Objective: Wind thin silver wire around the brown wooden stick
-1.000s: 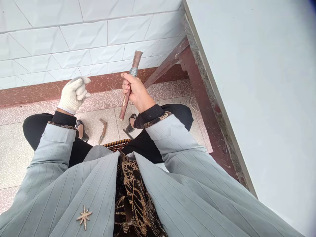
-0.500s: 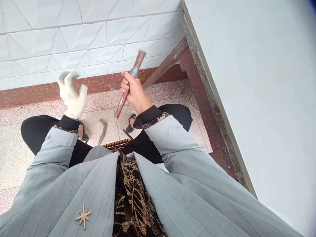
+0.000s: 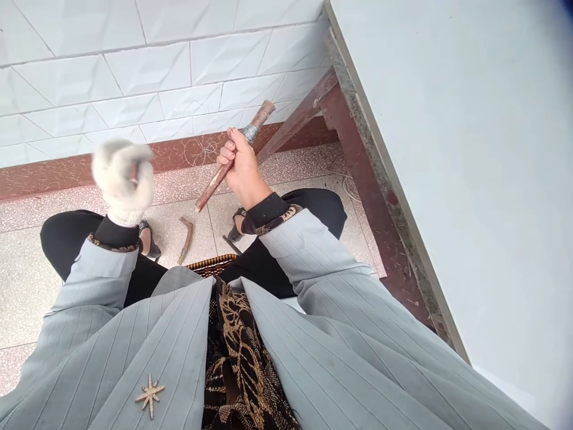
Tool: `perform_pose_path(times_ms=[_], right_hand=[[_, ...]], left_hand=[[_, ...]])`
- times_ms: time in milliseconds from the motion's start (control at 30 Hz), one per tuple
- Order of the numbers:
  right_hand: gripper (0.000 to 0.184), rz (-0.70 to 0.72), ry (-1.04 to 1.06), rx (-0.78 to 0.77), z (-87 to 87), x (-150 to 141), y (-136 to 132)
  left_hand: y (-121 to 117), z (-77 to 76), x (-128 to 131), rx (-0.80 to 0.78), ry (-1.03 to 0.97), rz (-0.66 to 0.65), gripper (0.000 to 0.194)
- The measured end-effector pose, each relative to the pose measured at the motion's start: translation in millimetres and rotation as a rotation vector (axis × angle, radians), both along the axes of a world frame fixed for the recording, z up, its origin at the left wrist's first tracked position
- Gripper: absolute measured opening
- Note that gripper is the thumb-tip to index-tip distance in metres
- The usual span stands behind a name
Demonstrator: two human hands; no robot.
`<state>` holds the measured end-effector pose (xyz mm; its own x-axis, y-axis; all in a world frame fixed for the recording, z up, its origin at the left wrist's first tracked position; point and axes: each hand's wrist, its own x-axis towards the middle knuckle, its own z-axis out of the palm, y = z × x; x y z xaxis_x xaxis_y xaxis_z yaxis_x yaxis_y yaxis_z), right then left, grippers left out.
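My right hand (image 3: 242,164) is bare and wrapped round a brown wooden stick (image 3: 215,186), which slants up to the right. Silver wire (image 3: 249,133) is wound in a tight band round the stick just above my fist. Off to the left and apart from the stick, my left hand (image 3: 123,182) wears a white knitted glove. Its fingers are curled round towards the thumb, leaving a small gap in the loop; motion blurs them. Whatever they may pinch cannot be made out. Loose thin wire loops (image 3: 201,150) show between the two hands.
A shorter bent stick (image 3: 185,240) lies on the tiled floor between my feet. A dark, thin object (image 3: 231,245) is by my right shoe. A woven seat edge (image 3: 211,263) shows below. White wall tiles (image 3: 147,68) stand ahead; a white-topped table (image 3: 447,149) with reddish-brown legs is on the right.
The gloved left hand has gone from spread fingers to curled ones and shifted slightly left and down. The stick has tilted further, its top moving right and its lower end left.
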<state>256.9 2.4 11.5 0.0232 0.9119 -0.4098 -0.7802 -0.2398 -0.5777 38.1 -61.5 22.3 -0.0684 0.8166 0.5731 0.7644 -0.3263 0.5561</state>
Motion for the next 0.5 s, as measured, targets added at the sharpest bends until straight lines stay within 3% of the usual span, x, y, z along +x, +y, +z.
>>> perform_pose_path(times_ms=[67, 167, 333, 500], right_hand=[[0.026, 0.029, 0.021, 0.026, -1.8, -4, -2], [0.028, 0.109, -0.023, 0.059, -5.8, -13, -8], [0.033, 0.197, -0.099, 0.067, -16.0, -22, -13], [0.039, 0.211, -0.178, 0.129, -29.2, -18, -7]], left_hand=[[-3, -8.7, 16, -0.264, -0.005, -0.165, 0.016], [1, -29.3, 40, -0.449, -0.127, -0.197, 0.032], [12, -54.1, 53, -0.506, -0.597, -0.467, 0.041], [9, -49.3, 53, -0.611, -0.916, -0.500, 0.041]])
